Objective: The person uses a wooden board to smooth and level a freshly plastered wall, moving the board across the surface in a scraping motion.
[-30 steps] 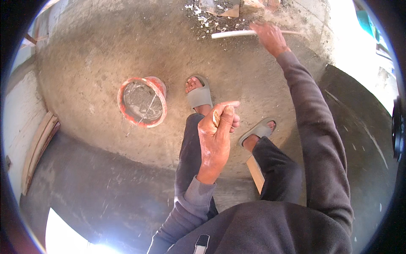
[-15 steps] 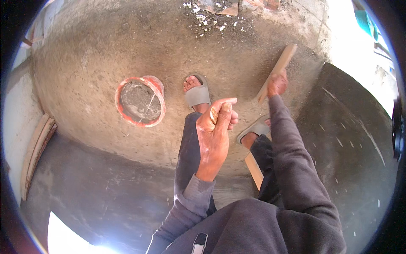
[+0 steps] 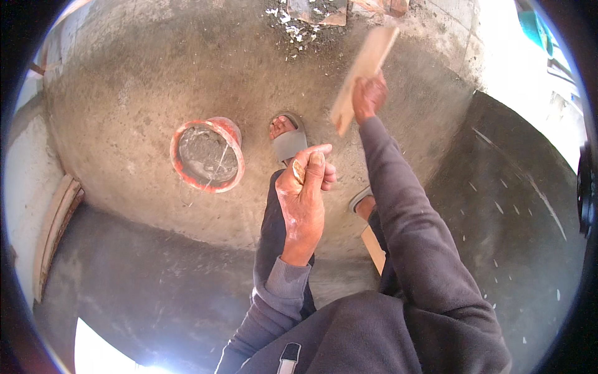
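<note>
My right hand [image 3: 370,96] grips a long, pale wooden float [image 3: 367,75], slightly blurred and slanting over the concrete surface ahead of me. Most of its grip is hidden behind the fingers. In the middle, my left hand [image 3: 302,199] is raised in front of my left leg, with its fingers curled and the thumb pressed on the index finger. A yellowish patch shows by the base of that thumb; no tool sticks out of the hand. To its left stands a red-rimmed bucket [image 3: 177,163] with grey mortar [image 3: 205,153] inside.
Debris with white flakes [image 3: 298,31] lies at the far side, beside reddish slabs [image 3: 324,14]. My sandalled left foot [image 3: 288,137] is between bucket and float. A light board [image 3: 374,249] lies by my right leg. Dark smooth surfaces [image 3: 504,187] border the right and the near side.
My right hand has swept the float to the left and farther away. My left hand has shifted slightly left, still curled. The bucket stays in place.
</note>
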A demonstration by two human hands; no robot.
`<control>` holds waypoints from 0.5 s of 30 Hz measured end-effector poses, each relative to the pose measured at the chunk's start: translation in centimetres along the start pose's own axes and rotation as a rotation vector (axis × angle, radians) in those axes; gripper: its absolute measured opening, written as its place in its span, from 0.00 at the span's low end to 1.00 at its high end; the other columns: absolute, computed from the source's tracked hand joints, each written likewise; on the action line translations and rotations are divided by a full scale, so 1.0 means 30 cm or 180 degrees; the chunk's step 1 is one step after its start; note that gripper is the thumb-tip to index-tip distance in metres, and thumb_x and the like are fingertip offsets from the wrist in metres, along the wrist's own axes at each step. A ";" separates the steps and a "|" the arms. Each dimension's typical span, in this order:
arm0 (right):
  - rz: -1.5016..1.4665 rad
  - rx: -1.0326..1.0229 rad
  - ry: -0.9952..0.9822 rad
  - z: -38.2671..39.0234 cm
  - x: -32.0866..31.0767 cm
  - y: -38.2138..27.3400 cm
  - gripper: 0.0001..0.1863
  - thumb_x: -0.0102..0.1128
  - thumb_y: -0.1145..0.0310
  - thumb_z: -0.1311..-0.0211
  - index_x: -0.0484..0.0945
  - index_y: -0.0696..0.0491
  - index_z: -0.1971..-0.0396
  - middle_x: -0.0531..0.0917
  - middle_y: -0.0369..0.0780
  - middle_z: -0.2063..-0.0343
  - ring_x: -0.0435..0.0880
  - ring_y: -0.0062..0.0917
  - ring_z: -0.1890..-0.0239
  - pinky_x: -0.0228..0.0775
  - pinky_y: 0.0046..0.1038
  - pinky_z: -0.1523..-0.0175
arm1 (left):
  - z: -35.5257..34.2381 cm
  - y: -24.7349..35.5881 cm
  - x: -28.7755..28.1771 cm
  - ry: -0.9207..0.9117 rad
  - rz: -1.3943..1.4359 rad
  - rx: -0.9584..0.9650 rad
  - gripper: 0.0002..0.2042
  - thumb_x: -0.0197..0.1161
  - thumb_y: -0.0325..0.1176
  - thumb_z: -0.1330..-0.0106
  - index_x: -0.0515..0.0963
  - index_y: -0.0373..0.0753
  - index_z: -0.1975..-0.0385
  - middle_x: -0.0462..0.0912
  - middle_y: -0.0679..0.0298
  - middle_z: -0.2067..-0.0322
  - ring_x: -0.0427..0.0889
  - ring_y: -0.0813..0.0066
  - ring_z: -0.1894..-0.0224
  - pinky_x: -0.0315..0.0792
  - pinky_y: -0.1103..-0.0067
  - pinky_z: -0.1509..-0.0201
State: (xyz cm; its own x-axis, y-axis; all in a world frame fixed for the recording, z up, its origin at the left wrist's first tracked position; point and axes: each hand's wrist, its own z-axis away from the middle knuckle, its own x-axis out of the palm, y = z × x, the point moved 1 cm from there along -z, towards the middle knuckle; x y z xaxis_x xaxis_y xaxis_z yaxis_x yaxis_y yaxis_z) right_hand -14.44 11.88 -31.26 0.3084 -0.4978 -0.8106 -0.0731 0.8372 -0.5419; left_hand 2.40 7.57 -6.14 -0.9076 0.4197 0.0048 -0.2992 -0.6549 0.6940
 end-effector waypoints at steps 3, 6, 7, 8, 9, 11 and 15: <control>0.0170 0.0195 0.0034 -0.037 -0.116 0.059 0.13 0.56 0.70 0.47 0.76 0.56 0.61 0.82 0.49 0.65 0.83 0.43 0.62 0.76 0.39 0.57 | 0.009 0.001 0.005 -0.0018 0.0027 -0.0012 0.14 0.52 0.37 0.27 0.78 0.32 0.57 0.78 0.67 0.75 0.75 0.82 0.73 0.68 0.84 0.69; 0.0471 0.0479 0.0147 -0.093 -0.095 0.045 0.13 0.55 0.70 0.48 0.77 0.56 0.62 0.82 0.49 0.66 0.83 0.43 0.62 0.76 0.39 0.58 | 0.010 -0.004 0.017 -0.0055 -0.0003 0.0009 0.14 0.52 0.37 0.27 0.78 0.32 0.57 0.78 0.68 0.75 0.75 0.82 0.73 0.68 0.84 0.69; 0.0572 0.0614 0.0169 -0.116 -0.081 0.025 0.13 0.54 0.69 0.48 0.77 0.56 0.62 0.83 0.49 0.67 0.83 0.43 0.62 0.76 0.39 0.58 | 0.012 -0.006 0.020 -0.0069 -0.0023 0.0017 0.14 0.52 0.37 0.27 0.78 0.32 0.57 0.78 0.68 0.75 0.75 0.82 0.73 0.68 0.84 0.69; 0.0368 0.0653 0.0020 -0.128 -0.066 -0.003 0.13 0.54 0.70 0.50 0.78 0.56 0.64 0.83 0.49 0.66 0.83 0.45 0.60 0.75 0.39 0.56 | 0.013 -0.008 0.023 -0.0070 -0.0020 0.0006 0.14 0.52 0.37 0.27 0.78 0.32 0.57 0.78 0.68 0.75 0.75 0.82 0.73 0.68 0.84 0.70; 0.0256 0.0458 -0.0059 -0.125 -0.065 -0.024 0.13 0.54 0.71 0.51 0.79 0.57 0.64 0.83 0.49 0.66 0.83 0.46 0.60 0.75 0.39 0.56 | 0.012 -0.013 0.025 -0.0075 -0.0015 -0.0005 0.14 0.52 0.37 0.27 0.78 0.32 0.57 0.78 0.68 0.75 0.75 0.82 0.73 0.68 0.84 0.70; 0.0026 0.0056 -0.0209 -0.119 -0.067 -0.059 0.13 0.54 0.71 0.52 0.79 0.57 0.65 0.83 0.50 0.65 0.83 0.46 0.60 0.75 0.39 0.55 | 0.010 -0.017 0.029 -0.0084 -0.0031 -0.0008 0.14 0.52 0.37 0.27 0.78 0.32 0.57 0.78 0.68 0.75 0.75 0.82 0.73 0.68 0.84 0.70; -0.0772 0.0082 0.0014 -0.134 -0.135 -0.024 0.14 0.55 0.72 0.53 0.80 0.56 0.63 0.84 0.50 0.66 0.84 0.45 0.62 0.75 0.38 0.55 | 0.010 -0.005 0.040 -0.0062 -0.0039 -0.0058 0.14 0.52 0.37 0.27 0.78 0.32 0.56 0.78 0.68 0.75 0.76 0.82 0.73 0.68 0.83 0.70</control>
State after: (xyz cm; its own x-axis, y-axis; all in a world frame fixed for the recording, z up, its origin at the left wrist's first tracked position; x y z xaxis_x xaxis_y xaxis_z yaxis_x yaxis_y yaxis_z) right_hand -19.46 12.40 -28.48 0.3099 -0.6858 -0.6585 0.0269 0.6987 -0.7149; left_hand 1.45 8.35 -6.02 -0.8981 0.4397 0.0106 -0.3156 -0.6610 0.6808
